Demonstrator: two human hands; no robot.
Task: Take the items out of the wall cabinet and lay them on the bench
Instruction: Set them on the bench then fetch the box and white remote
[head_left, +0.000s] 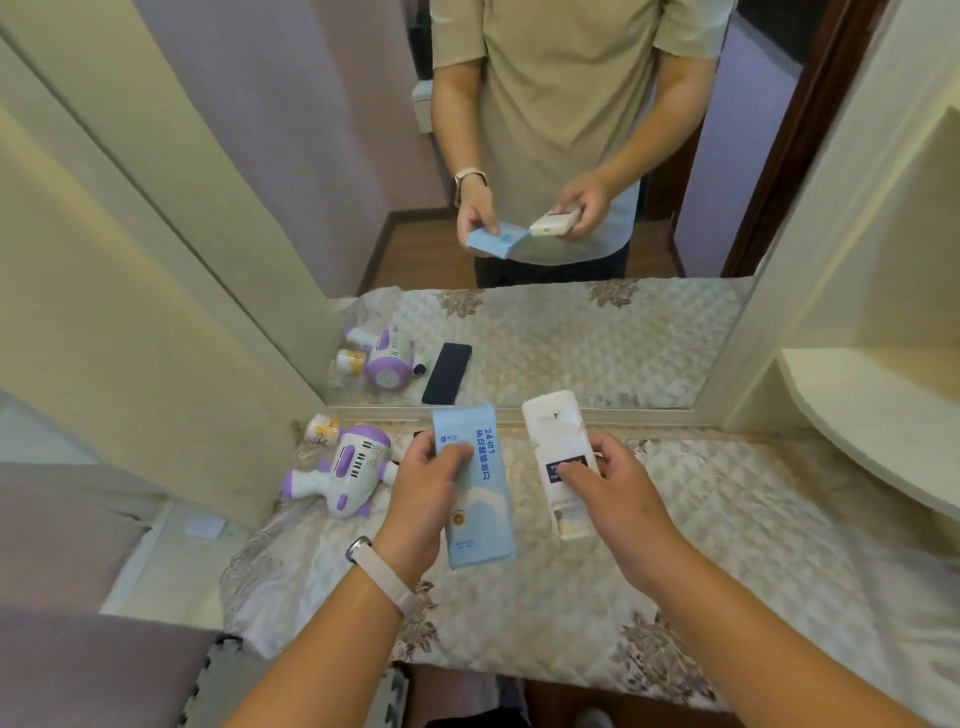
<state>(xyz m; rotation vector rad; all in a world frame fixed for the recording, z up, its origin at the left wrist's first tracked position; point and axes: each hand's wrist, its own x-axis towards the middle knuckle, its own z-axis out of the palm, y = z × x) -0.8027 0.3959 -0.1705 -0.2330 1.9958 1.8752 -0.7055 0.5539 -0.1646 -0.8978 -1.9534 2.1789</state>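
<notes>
My left hand (426, 493) grips a long light-blue box (480, 499) with dark blue print, held above the bench (727, 545), which wears a quilted cream cover. My right hand (610, 486) grips a white remote control (558, 441), thumb on its dark panel. Both items hover side by side over the middle of the bench, pointing toward the mirror. A white and purple toy gun (345, 475) lies on the bench at the left, with a small yellow-labelled bottle (323, 428) behind it.
A big mirror (545, 156) stands along the back of the bench and doubles everything, including a dark flat object seen in reflection (447, 373). A cream cabinet side (130, 312) rises at the left. Rounded cream shelves (872, 410) jut out at the right.
</notes>
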